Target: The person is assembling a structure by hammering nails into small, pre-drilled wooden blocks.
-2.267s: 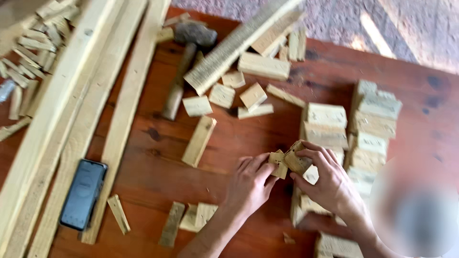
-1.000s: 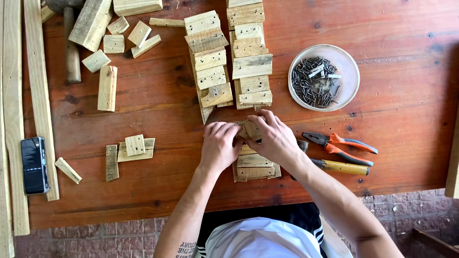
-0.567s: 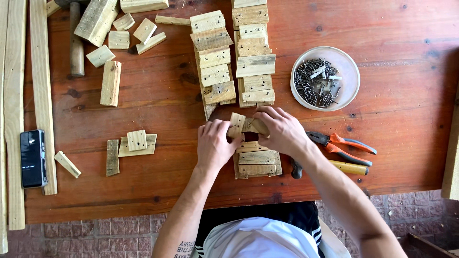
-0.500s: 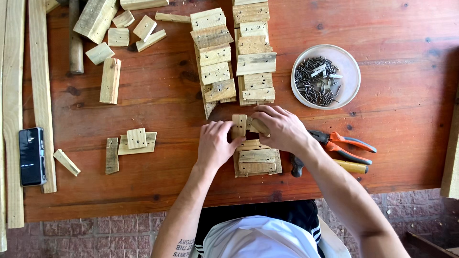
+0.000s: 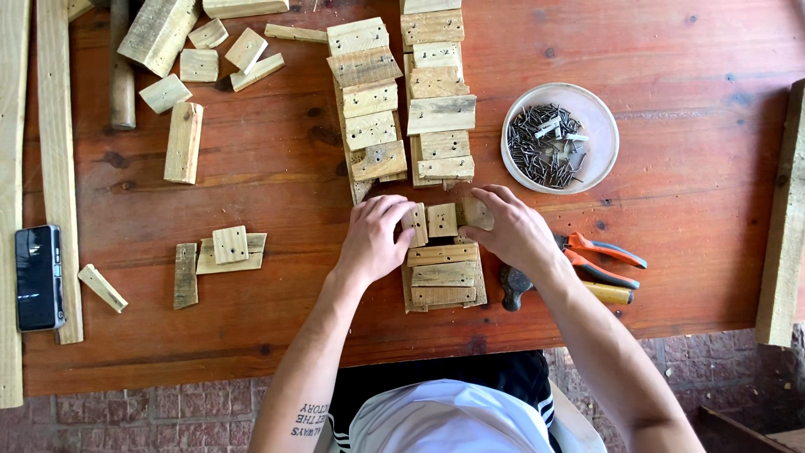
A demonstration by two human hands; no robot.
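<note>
My left hand (image 5: 375, 239) and my right hand (image 5: 510, 228) rest on a red-brown wooden table (image 5: 688, 260) near its front edge. Between them lie three small square wood blocks (image 5: 442, 220) in a row. The left fingers pinch the left block, the right fingers cover the right block. Just below sits a low stack of flat wood slats (image 5: 443, 275). Beyond the hands, two columns of stacked wood pieces (image 5: 402, 92) run toward the far edge.
A white bowl of nails (image 5: 559, 138) stands right of the stacks. Orange-handled pliers (image 5: 605, 252) and a hammer (image 5: 537, 285) lie by my right wrist. A black phone (image 5: 38, 277) and long planks (image 5: 57, 159) lie at left, with scattered blocks (image 5: 220, 249).
The view swung from the table's left side to straight overhead. My hands brought the small blocks down from a held cluster and spread them into a row on the table.
</note>
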